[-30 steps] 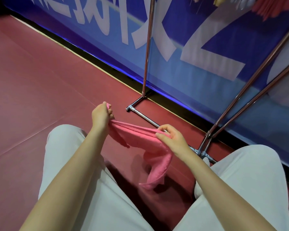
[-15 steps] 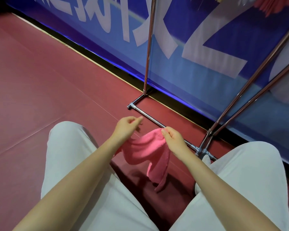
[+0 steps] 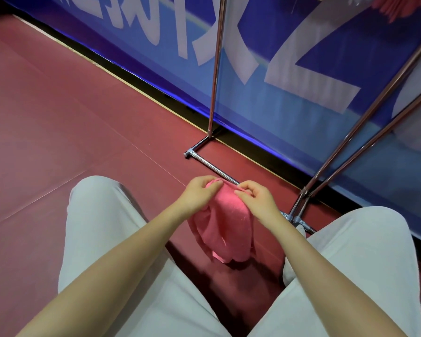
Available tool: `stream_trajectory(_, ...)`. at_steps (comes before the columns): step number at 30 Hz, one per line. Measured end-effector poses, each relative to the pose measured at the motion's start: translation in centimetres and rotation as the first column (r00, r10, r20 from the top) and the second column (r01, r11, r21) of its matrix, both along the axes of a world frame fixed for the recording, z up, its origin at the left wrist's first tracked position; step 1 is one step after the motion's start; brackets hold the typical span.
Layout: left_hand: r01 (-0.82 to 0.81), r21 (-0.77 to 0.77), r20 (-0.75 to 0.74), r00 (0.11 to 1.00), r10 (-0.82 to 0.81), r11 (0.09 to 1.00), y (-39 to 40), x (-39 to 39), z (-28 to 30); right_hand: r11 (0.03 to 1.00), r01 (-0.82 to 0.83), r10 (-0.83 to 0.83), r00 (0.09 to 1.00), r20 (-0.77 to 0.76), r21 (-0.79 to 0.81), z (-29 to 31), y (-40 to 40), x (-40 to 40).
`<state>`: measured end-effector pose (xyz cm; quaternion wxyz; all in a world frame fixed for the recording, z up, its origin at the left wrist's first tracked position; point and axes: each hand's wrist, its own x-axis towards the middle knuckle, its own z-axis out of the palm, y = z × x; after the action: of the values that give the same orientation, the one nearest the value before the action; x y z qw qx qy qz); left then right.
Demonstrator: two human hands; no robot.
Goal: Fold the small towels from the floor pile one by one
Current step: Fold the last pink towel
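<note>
A small pink towel [image 3: 225,226] hangs doubled over between my knees, above the red floor. My left hand [image 3: 199,193] pinches its top edge on the left side. My right hand [image 3: 255,199] pinches the same top edge on the right side, close beside the left hand. The towel's lower end dangles free in loose folds. No floor pile of towels shows in the view.
A chrome rack base bar [image 3: 212,166] lies on the floor just beyond my hands, with an upright pole [image 3: 215,66] and slanted poles [image 3: 365,117] at the right. A blue banner wall [image 3: 289,69] stands behind. My grey-trousered knees [image 3: 102,215] flank the towel.
My hands came together from wide apart, bringing the towel's two ends side by side. The stretched towel now hangs doubled and bunched below both hands.
</note>
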<state>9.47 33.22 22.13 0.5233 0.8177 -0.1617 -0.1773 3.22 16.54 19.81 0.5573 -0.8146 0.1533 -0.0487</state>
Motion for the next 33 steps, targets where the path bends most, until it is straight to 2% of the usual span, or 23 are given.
stream_trajectory(3,0.022,0.076,0.168,0.985,-0.035,0.997,0.4,0.2,0.5,0.992,-0.055,0.054,0.998,-0.016,-0.117,-0.6,0.1,0.0)
stream_trajectory(5,0.019,0.079,0.224,0.974,-0.037,0.997,0.7,0.2,0.7,0.967,-0.089,0.085,0.996,-0.027,-0.237,-1.1,-0.1,0.0)
stream_trajectory(8,0.034,0.051,0.239,0.970,-0.046,0.998,0.9,0.2,1.0,0.900,-0.158,0.144,0.987,-0.066,-0.406,-2.0,-0.3,0.0)
stream_trajectory(11,0.077,0.041,0.249,0.965,-0.085,0.996,1.3,0.0,1.5,0.863,-0.195,0.164,0.981,-0.107,-0.466,-3.2,-0.1,-0.2)
stream_trajectory(15,0.031,0.016,0.276,0.960,-0.034,0.999,1.9,0.3,2.2,0.897,-0.212,0.144,0.970,-0.198,-0.387,-5.3,-0.1,-0.4)
stream_trajectory(23,-0.319,-0.070,0.271,0.906,0.326,0.945,3.7,2.9,2.4,0.988,-0.081,0.042,0.960,-0.277,-0.132,-6.2,-0.2,-0.5)
stream_trajectory(25,-0.378,-0.032,0.227,0.899,0.375,0.925,4.2,3.7,2.2,0.989,-0.067,0.033,0.969,-0.245,-0.134,-6.0,-0.1,-0.4)
stream_trajectory(29,-0.411,0.160,0.120,0.911,0.395,0.898,5.4,5.3,1.3,0.985,-0.008,-0.015,0.992,-0.127,-0.175,-5.1,-0.1,-0.1)
stream_trajectory(33,-0.421,0.254,0.139,0.907,0.398,0.871,6.4,6.1,0.8,0.999,0.018,-0.019,0.999,-0.043,-0.033,-2.6,0.7,0.0)
